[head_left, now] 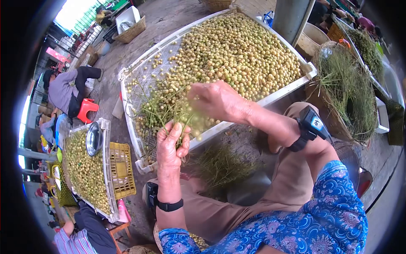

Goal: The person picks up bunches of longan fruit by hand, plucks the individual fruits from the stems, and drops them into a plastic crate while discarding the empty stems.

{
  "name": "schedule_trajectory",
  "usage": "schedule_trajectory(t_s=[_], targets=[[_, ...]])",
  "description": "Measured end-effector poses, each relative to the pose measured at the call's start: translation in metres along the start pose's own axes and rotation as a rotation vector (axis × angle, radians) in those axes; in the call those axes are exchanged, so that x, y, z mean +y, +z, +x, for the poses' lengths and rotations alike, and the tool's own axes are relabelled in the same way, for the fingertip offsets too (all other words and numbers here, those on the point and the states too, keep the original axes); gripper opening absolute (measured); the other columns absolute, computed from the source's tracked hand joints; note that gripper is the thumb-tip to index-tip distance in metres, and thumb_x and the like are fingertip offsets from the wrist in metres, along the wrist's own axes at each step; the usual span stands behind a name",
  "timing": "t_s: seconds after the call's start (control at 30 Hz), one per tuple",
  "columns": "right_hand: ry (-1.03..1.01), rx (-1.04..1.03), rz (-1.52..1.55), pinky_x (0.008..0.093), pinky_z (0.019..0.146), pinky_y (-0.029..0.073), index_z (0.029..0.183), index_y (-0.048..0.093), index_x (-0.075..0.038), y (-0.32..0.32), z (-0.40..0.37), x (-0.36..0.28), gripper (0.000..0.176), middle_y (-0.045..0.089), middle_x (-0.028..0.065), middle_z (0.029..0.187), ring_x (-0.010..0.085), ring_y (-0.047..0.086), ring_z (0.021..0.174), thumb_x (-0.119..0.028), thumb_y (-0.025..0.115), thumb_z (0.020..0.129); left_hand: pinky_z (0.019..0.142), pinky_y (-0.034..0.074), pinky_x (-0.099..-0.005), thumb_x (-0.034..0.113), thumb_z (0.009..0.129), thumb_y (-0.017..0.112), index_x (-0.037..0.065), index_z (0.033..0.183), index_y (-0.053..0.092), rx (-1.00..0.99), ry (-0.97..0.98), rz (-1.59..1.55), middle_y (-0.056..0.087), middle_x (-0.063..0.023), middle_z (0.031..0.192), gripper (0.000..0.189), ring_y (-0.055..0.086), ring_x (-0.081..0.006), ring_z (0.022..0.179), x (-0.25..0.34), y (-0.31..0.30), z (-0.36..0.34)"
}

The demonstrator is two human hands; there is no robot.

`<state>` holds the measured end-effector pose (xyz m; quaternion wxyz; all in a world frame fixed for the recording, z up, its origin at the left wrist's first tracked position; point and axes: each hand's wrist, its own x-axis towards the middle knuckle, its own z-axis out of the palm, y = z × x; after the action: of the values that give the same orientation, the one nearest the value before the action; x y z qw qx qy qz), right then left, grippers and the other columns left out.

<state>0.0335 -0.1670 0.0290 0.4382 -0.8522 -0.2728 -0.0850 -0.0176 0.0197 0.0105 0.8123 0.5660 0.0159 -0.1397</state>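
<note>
My left hand (172, 146) is closed around a bunch of thin green stems (167, 111), thumb pressed against the fingers. Small round yellow-green fruits hang by the bunch, some blurred. My right hand (218, 100) is curled over the top of the bunch, its fingertips blurred and partly hidden, so what they pinch does not show. Both hands are at the near edge of a large white mesh tray (270, 98). Loose round fruits (237, 46) are heaped across the tray, with stemmed ones at its near left corner.
Bare stalks (222, 167) lie on the floor between my legs. To the right, a big basket (327, 116) holds more stalks near a metal post (292, 19). On the left are another fruit tray (111, 169) with a metal bowl (94, 139), a yellow crate (121, 169) and several people.
</note>
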Motion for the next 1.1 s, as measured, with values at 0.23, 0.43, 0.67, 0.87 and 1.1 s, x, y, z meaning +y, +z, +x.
schedule_trajectory(t_s=[0.23, 0.43, 0.67, 0.87, 1.1], targets=[[-0.141, -0.106, 0.195, 0.0371, 0.058, 0.045, 0.09, 0.057, -0.006, -0.001, -0.004, 0.02, 0.018, 0.059, 0.0147, 0.071, 0.029, 0.058, 0.064, -0.01, 0.06, 0.073, 0.027, 0.025, -0.0171, 0.029, 0.084, 0.052, 0.003, 0.076, 0.053, -0.003, -0.081, 0.01, 0.057, -0.0107, 0.066, 0.027, 0.038, -0.0087, 0.032, -0.007, -0.003, 0.002], [-0.088, -0.09, 0.216, 0.0364, 0.057, 0.045, 0.082, 0.054, -0.004, -0.002, -0.008, 0.028, 0.013, 0.057, 0.0123, 0.063, 0.0287, 0.058, 0.061, -0.013, 0.059, 0.075, 0.027, 0.025, -0.0171, 0.029, 0.085, 0.05, 0.001, 0.074, 0.053, -0.082, -0.163, 0.072, 0.054, -0.0097, 0.058, 0.03, 0.039, -0.0078, 0.033, -0.008, 0.002, 0.01], [0.473, -0.018, 1.393, 0.0184, 0.029, 0.021, 0.075, 0.053, -0.009, -0.03, -0.006, 0.044, 0.014, 0.048, -0.0018, 0.054, 0.0026, 0.03, 0.037, -0.022, 0.052, 0.082, 0.026, 0.025, -0.0177, 0.026, 0.084, 0.053, 0.006, 0.073, 0.049, -0.004, -0.091, -0.014, 0.056, -0.01, 0.071, 0.023, 0.043, -0.0097, 0.034, -0.014, 0.005, 0.016], [0.49, -0.109, 1.048, 0.023, 0.033, 0.03, 0.075, 0.057, -0.008, -0.023, -0.013, 0.036, 0.017, 0.053, 0.0016, 0.058, 0.0071, 0.039, 0.039, -0.023, 0.054, 0.08, 0.029, 0.026, -0.0169, 0.023, 0.084, 0.051, 0.001, 0.075, 0.055, -0.073, -0.06, 0.147, 0.053, -0.0082, 0.057, 0.025, 0.039, -0.0071, 0.033, -0.012, 0.013, 0.016], [0.252, -0.187, 0.03, 0.0334, 0.063, 0.048, 0.09, 0.058, -0.004, -0.007, -0.022, 0.036, 0.019, 0.062, 0.01, 0.07, 0.0183, 0.06, 0.063, -0.018, 0.053, 0.079, 0.03, 0.025, -0.0151, 0.013, 0.084, 0.051, 0.0, 0.077, 0.054, 0.065, 0.198, 0.502, 0.05, -0.0048, 0.052, 0.015, 0.035, -0.0031, 0.034, -0.02, 0.02, 0.018]])
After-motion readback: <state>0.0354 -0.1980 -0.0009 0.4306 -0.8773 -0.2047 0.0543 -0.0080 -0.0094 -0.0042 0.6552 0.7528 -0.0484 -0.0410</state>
